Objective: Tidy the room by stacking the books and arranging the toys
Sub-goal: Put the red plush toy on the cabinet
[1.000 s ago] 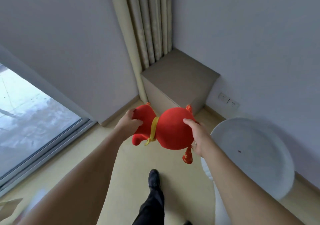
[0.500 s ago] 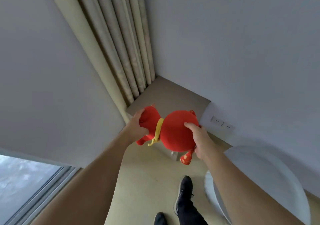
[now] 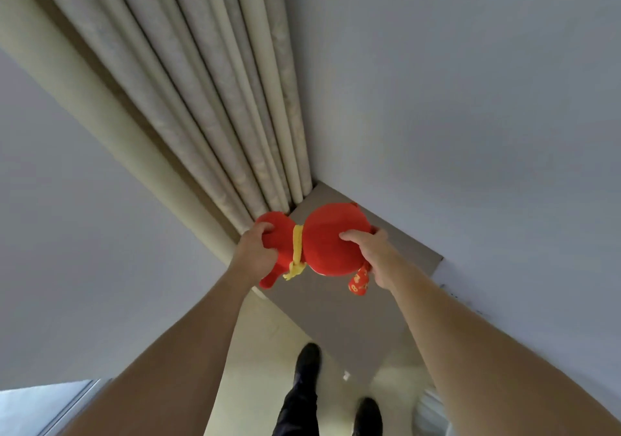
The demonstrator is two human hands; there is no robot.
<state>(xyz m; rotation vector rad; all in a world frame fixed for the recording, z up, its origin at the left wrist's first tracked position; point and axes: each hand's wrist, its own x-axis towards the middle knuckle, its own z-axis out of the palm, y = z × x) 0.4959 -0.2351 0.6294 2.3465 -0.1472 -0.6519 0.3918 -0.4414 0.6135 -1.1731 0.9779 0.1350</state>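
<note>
Fingers of the left hand [image 3: 256, 250] curl round the smaller end of a red plush toy [image 3: 322, 239], thumb on top; the right hand [image 3: 373, 250] grips the rounder end, thumb laid across it. A yellow ribbon [image 3: 297, 250] ties the toy's waist and a small red tag [image 3: 359, 281] dangles by the right palm. Held in the air, the toy hangs over the top of a brown box-like cabinet [image 3: 336, 318] in the room's corner, where cream curtains [image 3: 208, 92] meet pale grey walls [image 3: 470, 99]. Both bare forearms reach forward. Below, black shoes [image 3: 307, 356] stand on a cream floor [image 3: 248, 351].
</note>
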